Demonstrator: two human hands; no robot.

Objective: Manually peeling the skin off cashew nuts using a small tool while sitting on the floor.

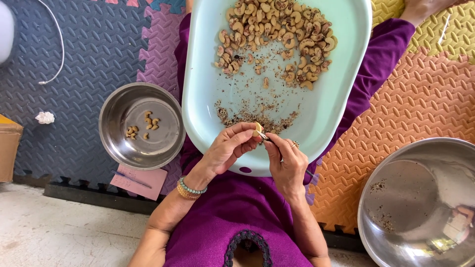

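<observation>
Cardboard shows at the far left edge, a brown box corner (9,148) on the dark mat; a pink paper slip (140,182) with a pen lies below the small steel bowl (123,143); a crumpled white scrap (45,117) sits on the mat nearby. You have two steel bowls and one pale green tray (341,94); the small bowl holds about eight peeled cashews; the large steel bowl (420,202) at your right holds only crumbs. Your left hand (225,151) pinches one cashew (257,129) over the tray's near rim, fingers curled round it; your right hand (287,160) grips what seems a thin blade (263,136), its tip touching the nut; a heap of unpeeled cashews (277,37) fills the tray's far end.
</observation>
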